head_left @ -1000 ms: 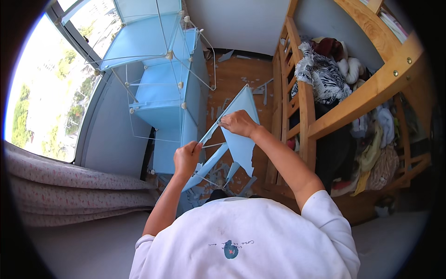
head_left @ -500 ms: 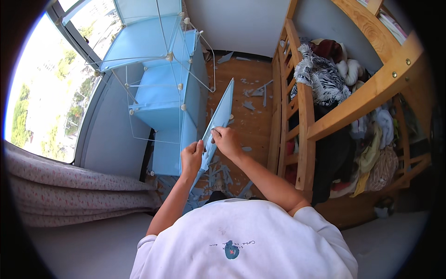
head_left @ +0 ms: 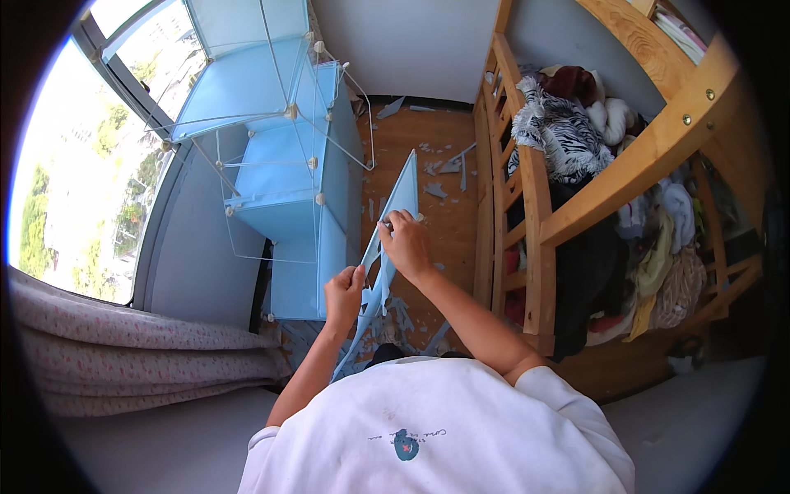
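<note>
A thin light-blue panel (head_left: pixel 402 195) with a wire-like edge stands tilted in front of me, its far end tapering to a point. My left hand (head_left: pixel 343 296) is closed on its near left edge. Farther along, my right hand (head_left: pixel 406 247) pinches the same edge, fingers curled. Between and below the hands the blue sheet is torn, with a gap and loose strips hanging. A pale connector knob sits on the panel's right side. To the left stands a blue cube shelf (head_left: pixel 280 160) of wire frames, sheets and pale round connectors.
Torn blue scraps (head_left: pixel 436 191) litter the wooden floor (head_left: pixel 453 230), also around my feet. A wooden bunk bed (head_left: pixel 539 239) heaped with clothes (head_left: pixel 568 136) stands at right. At left are a bright window (head_left: pixel 82 189) and a patterned curtain (head_left: pixel 148 350).
My right hand has moved slightly away from the left one along the panel edge. A gap in the blue sheet now shows between them, with torn strips hanging.
</note>
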A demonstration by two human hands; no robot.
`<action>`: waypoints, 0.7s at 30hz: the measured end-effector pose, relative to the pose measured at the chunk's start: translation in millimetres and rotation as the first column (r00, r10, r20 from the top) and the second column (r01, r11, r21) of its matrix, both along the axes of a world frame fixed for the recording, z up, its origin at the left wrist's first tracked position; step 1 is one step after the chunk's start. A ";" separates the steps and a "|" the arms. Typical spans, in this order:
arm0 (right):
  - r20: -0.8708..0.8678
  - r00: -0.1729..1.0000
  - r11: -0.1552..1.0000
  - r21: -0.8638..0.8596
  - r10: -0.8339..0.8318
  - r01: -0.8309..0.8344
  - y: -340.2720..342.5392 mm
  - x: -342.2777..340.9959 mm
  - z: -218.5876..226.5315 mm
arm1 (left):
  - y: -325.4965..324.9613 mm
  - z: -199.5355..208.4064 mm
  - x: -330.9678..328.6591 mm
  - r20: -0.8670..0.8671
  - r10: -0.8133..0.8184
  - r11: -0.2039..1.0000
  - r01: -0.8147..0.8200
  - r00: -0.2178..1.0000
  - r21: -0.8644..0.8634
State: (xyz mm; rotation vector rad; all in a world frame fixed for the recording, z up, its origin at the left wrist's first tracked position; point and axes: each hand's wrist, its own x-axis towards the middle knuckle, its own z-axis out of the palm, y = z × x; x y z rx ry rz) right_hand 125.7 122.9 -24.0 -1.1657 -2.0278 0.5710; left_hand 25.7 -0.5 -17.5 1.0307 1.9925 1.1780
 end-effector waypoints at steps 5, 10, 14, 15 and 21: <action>0.130 0.984 0.989 -0.090 0.125 -0.114 -2.9 7.4 10.0 | -2.0 -2.9 0.9 -0.065 0.032 0.999 -0.033 0.997 -0.021; 0.164 0.982 0.996 -0.014 0.089 -0.088 -2.1 7.3 -5.9 | -2.8 -2.1 3.7 -0.057 0.021 0.999 -0.019 0.998 0.037; 0.222 0.973 0.994 0.074 0.057 -0.075 -7.2 3.5 -11.3 | -5.2 -4.5 2.8 -0.061 0.008 1.000 -0.007 0.998 0.006; 0.233 0.971 0.992 0.103 0.047 -0.073 -8.5 1.4 -11.0 | -4.8 -4.0 2.9 -0.079 0.002 1.000 -0.002 0.997 0.009; 0.190 0.980 0.977 0.193 0.053 -0.090 -12.8 -1.2 -14.2 | -6.2 -6.3 0.0 -0.117 -0.021 1.000 0.022 0.993 0.007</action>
